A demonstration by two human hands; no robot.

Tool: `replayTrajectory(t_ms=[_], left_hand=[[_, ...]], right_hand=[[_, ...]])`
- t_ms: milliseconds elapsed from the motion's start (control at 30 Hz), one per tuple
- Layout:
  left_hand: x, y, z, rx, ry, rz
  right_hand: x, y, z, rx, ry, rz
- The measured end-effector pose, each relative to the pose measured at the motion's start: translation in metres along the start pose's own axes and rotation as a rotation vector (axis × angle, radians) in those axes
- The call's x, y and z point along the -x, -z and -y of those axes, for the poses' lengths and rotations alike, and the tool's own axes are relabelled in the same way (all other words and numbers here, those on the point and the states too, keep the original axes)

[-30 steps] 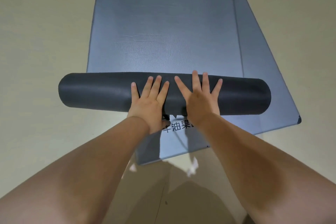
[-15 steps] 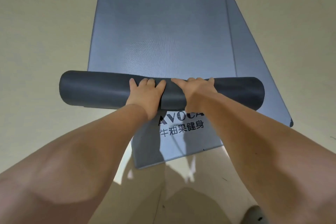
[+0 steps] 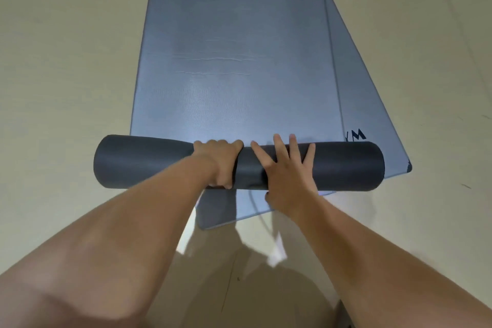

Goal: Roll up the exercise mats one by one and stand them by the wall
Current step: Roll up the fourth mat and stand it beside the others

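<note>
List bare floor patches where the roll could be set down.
Bare floor left of the top mat and right of the lower mat. Crowded at centre: left hand and right hand on the roll.

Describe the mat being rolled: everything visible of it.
The top mat is blue-grey above, dark grey beneath, rubbery-looking. Its near end forms a thick roll lying crosswise; the rest lies flat, faintly creased, with AVOCADO GYM printed at the far end. It rests askew on a second mat. The left hand grips the roll; the right hand presses it with spread fingers.
</note>
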State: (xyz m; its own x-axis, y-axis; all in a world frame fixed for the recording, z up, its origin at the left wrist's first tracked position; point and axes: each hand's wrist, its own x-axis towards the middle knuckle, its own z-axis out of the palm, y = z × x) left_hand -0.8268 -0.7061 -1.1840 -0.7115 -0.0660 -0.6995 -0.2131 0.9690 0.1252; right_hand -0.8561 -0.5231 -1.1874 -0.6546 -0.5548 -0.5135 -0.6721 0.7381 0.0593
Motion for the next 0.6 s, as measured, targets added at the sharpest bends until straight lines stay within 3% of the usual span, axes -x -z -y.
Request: replayTrajectory(t_ms=[67,167,433,600], left_hand=[[-0.012,0.013,0.005,0.053,-0.002,0.051],[-0.018,0.009,0.005,0.018,0.026,0.014],[0.021,-0.061,-0.009,0.002,0.060,-0.431],[0.006,-0.072,-0.010,-0.097,0.144,-0.327]], right_hand=[[0.009,-0.015,0.009,-0.037,-0.023,-0.088],[0.004,-0.024,0.010,-0.055,-0.045,-0.079],[-0.047,-0.010,-0.006,-0.027,-0.031,0.012],[-0.063,0.000,-0.011,-0.015,-0.015,0.003]])
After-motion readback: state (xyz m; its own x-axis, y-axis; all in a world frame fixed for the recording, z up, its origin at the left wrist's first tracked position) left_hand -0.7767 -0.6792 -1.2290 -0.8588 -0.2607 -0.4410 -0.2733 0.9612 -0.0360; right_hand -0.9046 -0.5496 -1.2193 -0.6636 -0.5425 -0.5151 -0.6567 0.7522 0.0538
